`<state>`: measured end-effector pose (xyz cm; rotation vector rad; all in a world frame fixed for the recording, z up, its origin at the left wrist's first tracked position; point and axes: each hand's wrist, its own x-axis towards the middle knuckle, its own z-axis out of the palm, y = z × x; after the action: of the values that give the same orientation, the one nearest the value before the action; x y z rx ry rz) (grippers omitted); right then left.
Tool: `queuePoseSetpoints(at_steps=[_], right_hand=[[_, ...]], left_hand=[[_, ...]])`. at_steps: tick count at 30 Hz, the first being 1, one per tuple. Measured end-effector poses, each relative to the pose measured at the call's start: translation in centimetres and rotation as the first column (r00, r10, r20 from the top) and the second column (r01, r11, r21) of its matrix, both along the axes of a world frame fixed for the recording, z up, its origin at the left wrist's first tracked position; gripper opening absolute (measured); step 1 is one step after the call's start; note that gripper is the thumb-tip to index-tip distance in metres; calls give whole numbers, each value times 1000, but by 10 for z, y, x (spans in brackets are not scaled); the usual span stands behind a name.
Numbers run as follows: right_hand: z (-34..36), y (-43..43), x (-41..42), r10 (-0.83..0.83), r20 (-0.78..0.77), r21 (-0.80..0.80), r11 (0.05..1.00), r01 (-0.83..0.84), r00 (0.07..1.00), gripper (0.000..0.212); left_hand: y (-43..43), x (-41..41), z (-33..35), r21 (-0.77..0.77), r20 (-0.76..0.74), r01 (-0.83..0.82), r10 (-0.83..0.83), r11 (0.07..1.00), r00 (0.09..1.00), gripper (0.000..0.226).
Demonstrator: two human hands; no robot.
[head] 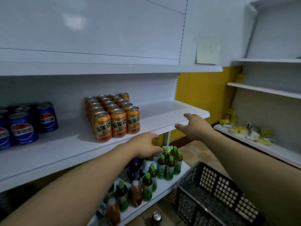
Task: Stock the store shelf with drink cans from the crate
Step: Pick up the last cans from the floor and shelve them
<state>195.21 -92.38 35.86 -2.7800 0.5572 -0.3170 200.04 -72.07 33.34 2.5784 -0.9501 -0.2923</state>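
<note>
Item: orange Mirinda cans point(112, 116), upright in a tight block three wide and several rows deep on the white middle shelf point(154, 115), labels facing out; all places below are taken from this block. Left of the block, well apart across bare shelf: blue Pepsi cans point(24, 124), upright, grouped, partly cut off by the frame edge. Right of and below the block's front row: my left hand point(145, 146), at the shelf's front edge, fingers relaxed, holding nothing, near the nearest orange can but not touching it. Farther right of the block: my right hand point(195, 126), fingers spread and loose, over the shelf's front lip, holding nothing, well apart from the cans. The two hands are apart from each other, with bare shelf edge between them. Below the block, on the lower shelf: green-capped tea bottles point(169, 163) standing in a cluster, with amber drink bottles point(136, 193) nearer to me. Below and right of the block, on the floor under my right forearm: dark plastic lattice crate point(216, 193); its inside is only partly seen. Below the block, near the crate's left corner: one dark can point(156, 216), upright, top showing. Far right of the block: side shelving point(267, 149) bearing yellow packets point(241, 130), too blurred to name.
</note>
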Motion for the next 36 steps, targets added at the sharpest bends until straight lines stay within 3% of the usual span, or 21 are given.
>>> queuePoseSetpoints(at_steps=[8, 18, 24, 31, 36], right_hand=[[-67, -68, -33, -165, -193, 39, 984, 175, 967, 79], [-191, -101, 10, -62, -417, 139, 982, 131, 907, 76], [-301, -98, 40, 63, -563, 252, 963, 98, 824, 77], [-424, -90, 63, 179, -680, 373, 919, 125, 711, 83], [-493, -87, 74, 183, -669, 450, 872, 196, 720, 82]], left_hand=[[-77, 0, -83, 97, -173, 157, -138, 983, 975, 73], [-99, 39, -207, 273, -361, 182, -75, 945, 930, 74], [-84, 66, -294, 337, -508, 134, 61, 932, 859, 25], [-86, 90, -384, 429, -592, 120, 179, 895, 786, 47], [-95, 100, -434, 424, -623, 59, 243, 904, 744, 61]])
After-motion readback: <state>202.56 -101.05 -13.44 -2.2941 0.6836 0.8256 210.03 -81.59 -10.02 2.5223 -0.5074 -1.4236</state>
